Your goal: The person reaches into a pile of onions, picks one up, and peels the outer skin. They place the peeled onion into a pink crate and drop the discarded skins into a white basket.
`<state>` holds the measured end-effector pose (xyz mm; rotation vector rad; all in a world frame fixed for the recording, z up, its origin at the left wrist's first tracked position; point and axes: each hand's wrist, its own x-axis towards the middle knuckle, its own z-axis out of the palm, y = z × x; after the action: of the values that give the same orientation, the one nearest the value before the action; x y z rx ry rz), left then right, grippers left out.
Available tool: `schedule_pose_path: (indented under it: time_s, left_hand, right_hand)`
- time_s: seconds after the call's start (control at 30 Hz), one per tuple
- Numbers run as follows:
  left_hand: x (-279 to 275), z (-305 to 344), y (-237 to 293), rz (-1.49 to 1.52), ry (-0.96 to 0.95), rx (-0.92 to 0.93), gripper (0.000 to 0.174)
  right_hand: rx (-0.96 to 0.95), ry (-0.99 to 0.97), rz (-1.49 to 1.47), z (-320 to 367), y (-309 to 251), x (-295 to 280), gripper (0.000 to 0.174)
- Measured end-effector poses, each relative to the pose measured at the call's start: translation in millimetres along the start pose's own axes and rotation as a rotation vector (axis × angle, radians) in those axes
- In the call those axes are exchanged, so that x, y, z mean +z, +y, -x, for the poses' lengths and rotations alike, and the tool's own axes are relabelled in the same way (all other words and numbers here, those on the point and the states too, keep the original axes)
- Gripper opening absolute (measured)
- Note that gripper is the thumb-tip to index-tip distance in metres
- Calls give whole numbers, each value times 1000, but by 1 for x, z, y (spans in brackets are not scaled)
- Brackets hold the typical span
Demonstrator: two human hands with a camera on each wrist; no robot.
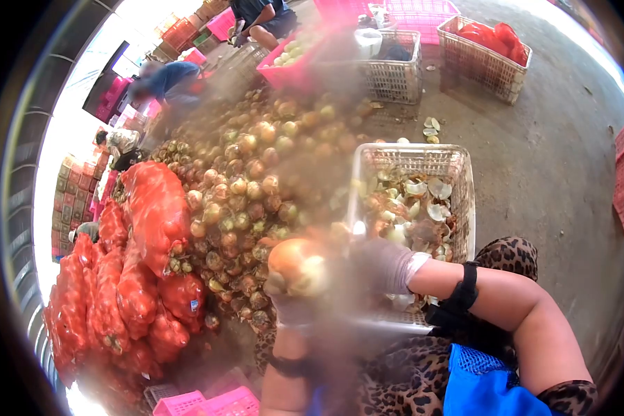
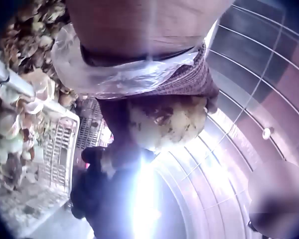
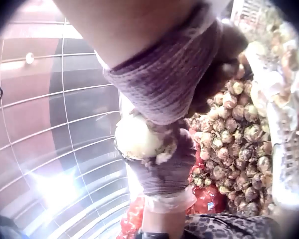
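Observation:
My gloved left hand [image 1: 292, 305] grips a large onion [image 1: 299, 267], partly brown-skinned and partly pale. In the left wrist view the onion [image 2: 167, 122] sits below the glove cuff, with bare white flesh and brown scraps on it. My right hand [image 1: 385, 267], also gloved, is close beside the onion at the near side of a white crate [image 1: 473, 208]. In the right wrist view the right hand [image 3: 164, 79] overlaps the onion [image 3: 137, 137] from above. Its fingers are dark and partly hidden, so I cannot tell what they hold. Onion peelings [image 1: 416, 208] lie in the crate.
A big heap of unpeeled onions [image 1: 243, 201] spreads ahead to the left. Red net sacks [image 1: 125, 277] are piled at the left. Farther off stand a pink basket of peeled onions [image 1: 291, 55], more crates [image 1: 489, 59] and people working. A blur covers the middle of the head view.

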<state>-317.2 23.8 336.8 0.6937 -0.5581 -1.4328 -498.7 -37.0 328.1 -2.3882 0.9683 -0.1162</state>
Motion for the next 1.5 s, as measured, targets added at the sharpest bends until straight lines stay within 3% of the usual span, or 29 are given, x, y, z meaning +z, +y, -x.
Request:
schedule_pose_path:
  time_s: [0.03, 0.1, 0.13, 0.17, 0.23, 0.3, 0.37, 0.43, 0.53, 0.57, 0.7, 0.77, 0.83, 0.87, 0.93, 1.0, 1.07, 1.1, 1.17, 1.2, 1.23, 1.27, 1.33, 1.4, 1.47, 1.5]
  left_hand:
    - [20, 0, 6, -190, -60, 56, 81]
    - [-2, -5, 0, -154, -104, 59, 84]
    - [-10, -7, -1, -135, -125, 64, 85]
    - [3, -5, 3, -238, -100, 83, 88]
    - [-5, -4, 1, -88, -75, 25, 90]
    - [-15, -6, -2, -21, -39, 12, 93]
    - [-14, -13, 0, -38, -18, 20, 96]
    - [-9, -13, -2, -78, -26, -25, 94]
    - [0, -5, -9, -207, -88, -157, 88]
    - [24, -2, -8, -293, -16, -68, 84]
    - [-14, -14, -17, -98, -178, -192, 83]
    - [-24, -16, -24, 233, -248, -286, 82]
    - [-23, -11, -19, 155, -189, -286, 84]
    - [-16, -8, -15, 117, -160, -287, 86]
    - [57, -6, 1, -125, -53, -196, 84]
    - [41, -13, 3, -158, -176, -116, 67]
    - [14, -20, -4, -517, -56, -208, 85]
    - [10, -19, -6, -416, -22, -237, 77]
    - [24, -12, 1, -247, -66, -240, 75]
    - [29, -9, 6, -164, -92, -240, 75]
    - [21, -8, 6, -100, -126, -225, 75]
    - [22, -6, 9, -67, -103, -234, 75]
    - [25, -5, 14, 9, -52, -238, 76]
    - [18, -7, 19, -146, -150, -175, 80]
    - [18, -6, 16, 137, -114, -234, 83]
    - [18, -13, 11, -34, -169, -149, 87]
  right_hand:
    - [-94, 99, -9, -14, 14, 39, 38]
    - [-339, 425, -56, -41, 44, 120, 42]
    - [-418, 534, -55, -46, 50, 134, 45]
    - [-452, 533, 75, -39, 43, 110, 45]
    - [-515, 523, 333, -22, 28, 55, 45]
    - [-386, 41, 364, -10, 13, 7, 52]
    - [-203, 41, 82, 11, -2, -35, 56]
    - [-1, 304, -501, 20, -2, -36, 46]
    - [-68, 456, -551, 13, 1, -27, 46]
    - [-88, 494, -536, 11, 3, -23, 46]
    - [-127, 497, -419, -3, 18, -4, 44]
    - [-35, 466, -607, -4, 22, 0, 37]
    - [50, 469, -893, 7, 16, -18, 27]
    - [-32, 529, -852, 5, 22, -15, 19]
    - [-191, 651, -758, 3, 27, -16, 8]
    - [-339, 745, -447, 12, 25, -27, 7]
    - [-394, 781, -249, 14, 24, -31, 11]
    - [-357, 776, -210, 13, 27, -29, 16]
    - [-19, 650, -238, 8, 47, -21, 26]
    - [265, 466, -213, 4, 69, -24, 31]
    - [432, 300, -71, -1, 88, -24, 36]
    - [484, 237, 123, -3, 102, -17, 42]
    - [452, 399, 360, 3, 96, 1, 52]
    - [648, 65, -453, 10, 43, -38, 61]
    - [348, 30, -1044, 23, 19, -34, 63]
    - [152, 135, -1023, 23, 15, -16, 63]
